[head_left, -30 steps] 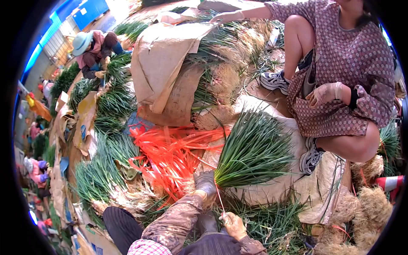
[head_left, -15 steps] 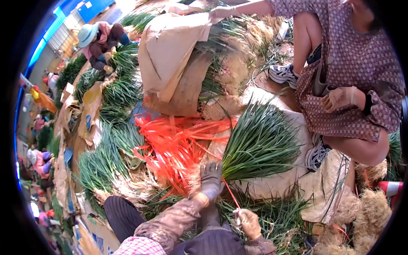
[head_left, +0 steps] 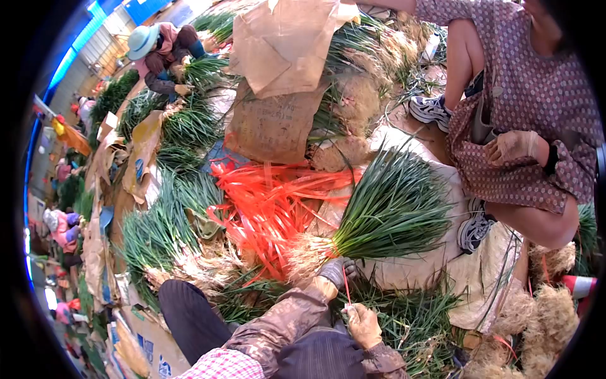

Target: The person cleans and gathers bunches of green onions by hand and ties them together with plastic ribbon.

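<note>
A bunch of green onions [head_left: 394, 205], long green leaves with pale stringy roots, lies on the sacking before me. A narrow red strap [head_left: 346, 287] runs down from the bunch's neck. My left hand [head_left: 336, 273], in a grey glove, sits against the near side of the neck, its fingers curled closed around the strap, partly hidden. My right hand [head_left: 363, 326], in a tan glove, is closed on the strap's lower end near my knee. A heap of loose red straps [head_left: 268, 208] lies beyond the roots.
More green onions [head_left: 161, 237] lie at left. A brown paper sheet [head_left: 271, 126] covers a pile ahead. Another person [head_left: 511, 114] sits at right, one arm stretched toward the sheet; a person in a pale hat [head_left: 165, 60] works at upper left. Loose leaves [head_left: 416, 328] surround my knees.
My left hand has left the roots, where its fingers were stretched out, and moved to the near side of the neck, fingers curled. My right hand keeps the strap. The paper sheet has shifted.
</note>
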A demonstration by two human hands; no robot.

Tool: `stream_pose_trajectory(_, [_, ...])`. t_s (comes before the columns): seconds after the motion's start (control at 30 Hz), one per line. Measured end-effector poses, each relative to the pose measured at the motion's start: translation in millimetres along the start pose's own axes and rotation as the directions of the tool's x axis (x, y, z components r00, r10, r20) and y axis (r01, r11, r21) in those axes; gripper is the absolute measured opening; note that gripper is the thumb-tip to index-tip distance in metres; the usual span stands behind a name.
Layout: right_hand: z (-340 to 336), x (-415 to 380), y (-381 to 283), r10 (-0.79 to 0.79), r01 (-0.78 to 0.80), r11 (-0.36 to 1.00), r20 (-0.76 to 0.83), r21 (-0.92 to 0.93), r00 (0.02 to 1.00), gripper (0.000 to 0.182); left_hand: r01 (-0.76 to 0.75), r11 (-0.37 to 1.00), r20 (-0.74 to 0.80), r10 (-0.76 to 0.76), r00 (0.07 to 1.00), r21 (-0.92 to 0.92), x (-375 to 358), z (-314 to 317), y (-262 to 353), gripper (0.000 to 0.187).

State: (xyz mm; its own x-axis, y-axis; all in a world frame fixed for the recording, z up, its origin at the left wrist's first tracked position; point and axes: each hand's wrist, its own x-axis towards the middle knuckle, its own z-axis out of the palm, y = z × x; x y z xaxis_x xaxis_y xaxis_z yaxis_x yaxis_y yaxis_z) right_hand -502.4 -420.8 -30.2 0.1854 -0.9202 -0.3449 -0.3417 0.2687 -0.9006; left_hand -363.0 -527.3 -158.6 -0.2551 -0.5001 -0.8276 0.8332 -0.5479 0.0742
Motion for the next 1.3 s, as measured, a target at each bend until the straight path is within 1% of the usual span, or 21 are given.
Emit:
stream_pose_trajectory(0.07, [6, 0, 7, -0.024, 0.024, 1.000, 0.010, -0.001, 1.000, 0.021, -0.024, 0.999, -0.128, 0.028, 0.991, 0.033, -1, 12, -2, 0.021])
stream_pose_trajectory(0.1, [8, 0, 3, -0.024, 0.023, 0.999, -0.020, -0.034, 1.000, 0.021, -0.197, 0.964, 0.316, 0.134, 0.939, 0.176, 32, -28, -7, 0.021])
stream_pose_trajectory(0.17, [10, -7, -9, -0.005, -0.002, 0.995, -0.072, -0.097, 0.997, 0.022, -0.072, 0.996, -0.128, 0.079, 0.989, 0.055, 18, 0, -5, 0.021])
stream_pose_trajectory(0.23, [4, -11, -11, 0.043, -0.044, 0.998, -0.032, -0.050, 0.999, 0.021, -0.112, 0.984, -0.233, 0.141, 0.962, 0.136, 17, 4, -7, 0.014])
stream_pose_trajectory(0.33, [11, -19, 21, -0.010, 0.010, 1.000, -0.042, 0.008, 0.999, 0.018, -0.148, 0.970, -0.167, 0.181, 0.969, 0.194, 37, -17, -11, 0.011])
stream_pose_trajectory(0.43, [9, -37, 29, 0.096, -0.096, 0.994, 0.012, 0.043, 0.995, 0.013, -0.201, 0.943, -0.129, 0.242, 0.962, 0.266, 65, -56, -21, 0.015])
stream_pose_trajectory(0.5, [5, -34, 8, 0.040, -0.040, 0.999, -0.010, 0.023, 0.999, 0.012, -0.129, 0.947, -0.214, 0.196, 0.957, 0.294, 14, -6, -13, 0.017])
stream_pose_trajectory(0.57, [7, -34, 17, 0.124, -0.127, 0.990, 0.050, 0.058, 0.991, 0.014, -0.111, 0.969, -0.023, 0.119, 0.993, 0.222, 17, -23, -9, 0.019])
stream_pose_trajectory(0.6, [2, -31, 15, 0.093, -0.088, 0.994, 0.094, -0.062, 0.991, 0.017, -0.120, 0.920, -0.062, 0.154, 0.986, 0.373, -2, -10, -3, 0.019])
stream_pose_trajectory(0.63, [-4, -26, 7, 0.106, -0.106, 0.994, 0.087, -0.002, 0.991, 0.017, -0.057, 0.835, -0.096, 0.130, 0.987, 0.547, -29, 3, 6, 0.024])
stream_pose_trajectory(0.7, [-12, -18, -9, 0.138, -0.147, 0.982, 0.083, 0.122, 0.987, 0.018, 0.038, 0.199, -0.063, 0.119, 0.991, 0.979, -62, 29, 32, 0.029])
stream_pose_trajectory(0.73, [-9, -14, -11, 0.143, -0.149, 0.945, 0.043, 0.293, 0.989, 0.019, -0.130, -0.193, 0.193, 0.351, 0.917, 0.972, -69, 28, 35, 0.033])
stream_pose_trajectory(0.77, [-17, -10, -18, 0.167, -0.173, 0.962, 0.043, 0.212, 0.985, 0.019, -0.180, -0.575, 0.490, 0.445, 0.750, 0.798, -77, 28, 35, 0.038])
stream_pose_trajectory(0.8, [-21, -3, -31, 0.121, -0.123, 0.971, 0.026, 0.207, 0.992, 0.019, -0.039, -0.633, 0.368, 0.397, 0.841, 0.773, -100, 68, 39, 0.047])
stream_pose_trajectory(0.9, [-16, 17, -46, 0.034, -0.033, 0.992, -0.001, 0.125, 0.999, 0.016, 0.194, -0.924, 0.703, 0.377, 0.603, 0.330, -28, 32, 24, 0.056])
stream_pose_trajectory(0.93, [-15, 21, -51, 0.007, -0.007, 0.995, -0.003, 0.104, 1.000, 0.016, 0.222, -0.886, 0.560, 0.434, 0.706, 0.406, 2, 21, 24, 0.061])
stream_pose_trajectory(1.03, [-12, 31, -54, 0.036, -0.039, 0.981, 0.018, 0.188, 0.999, 0.014, 0.284, -0.823, 0.443, 0.517, 0.732, 0.492, -3, 36, 36, 0.059])
stream_pose_trajectory(1.07, [-11, 33, -57, 0.026, -0.029, 0.978, 0.020, 0.205, 0.999, 0.014, 0.373, -0.838, 0.659, 0.545, 0.519, 0.399, 28, 0, 38, 0.058])
stream_pose_trajectory(1.13, [-9, 42, -69, 0.046, -0.056, 0.967, 0.045, 0.247, 0.998, 0.014, 0.308, -0.798, 0.329, 0.518, 0.789, 0.518, -14, 56, 60, 0.087])
stream_pose_trajectory(1.2, [4, 53, -65, -0.120, 0.122, 0.968, -0.024, 0.219, 0.992, 0.014, 0.323, -0.728, -0.046, 0.373, 0.927, 0.604, -29, 94, 91, 0.136])
stream_pose_trajectory(1.3, [6, 63, -68, -0.146, 0.141, 0.949, -0.003, 0.281, 0.989, 0.015, -0.190, -0.660, 0.399, 0.181, 0.899, 0.727, 20, 37, 142, 0.133])
